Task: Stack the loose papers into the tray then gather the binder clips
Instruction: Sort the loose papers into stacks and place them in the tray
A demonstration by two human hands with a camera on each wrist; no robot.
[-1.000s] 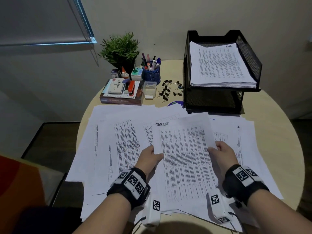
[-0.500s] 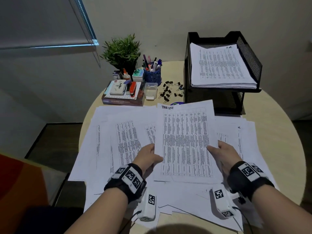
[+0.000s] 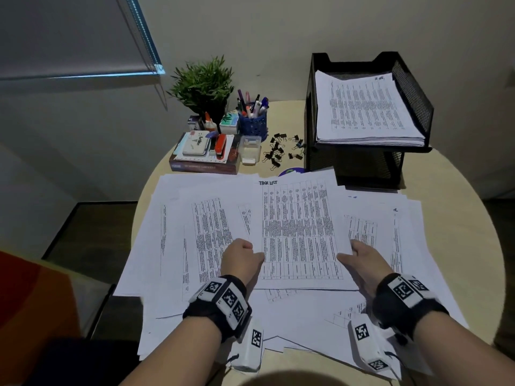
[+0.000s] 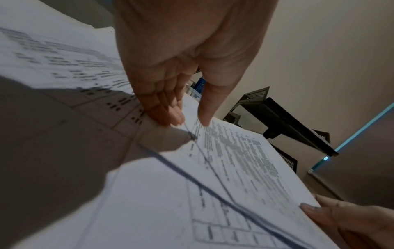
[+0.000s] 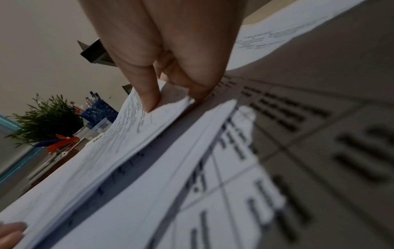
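A thin stack of printed sheets headed "TASK LIST" (image 3: pixel 299 232) is held a little above the loose papers (image 3: pixel 195 238) spread over the round table. My left hand (image 3: pixel 242 259) pinches its left edge, thumb on top (image 4: pixel 204 118). My right hand (image 3: pixel 359 257) pinches the right edge (image 5: pixel 166 104). The black mesh tray (image 3: pixel 412 87) stands at the back right with a pile of papers (image 3: pixel 365 112) in its upper tier. Several black binder clips (image 3: pixel 281 151) lie scattered left of the tray.
At the back left are a potted plant (image 3: pixel 203 84), a blue pen cup (image 3: pixel 252 122), a small clear box (image 3: pixel 249 150), and a book (image 3: pixel 203 165) with a red stapler (image 3: pixel 220 144) and a pad on it. Papers overhang the table's left and front edges.
Both hands have carried the held sheets away from me toward the tray; the top edge now reaches the tray's base, and the sheets lie flatter.
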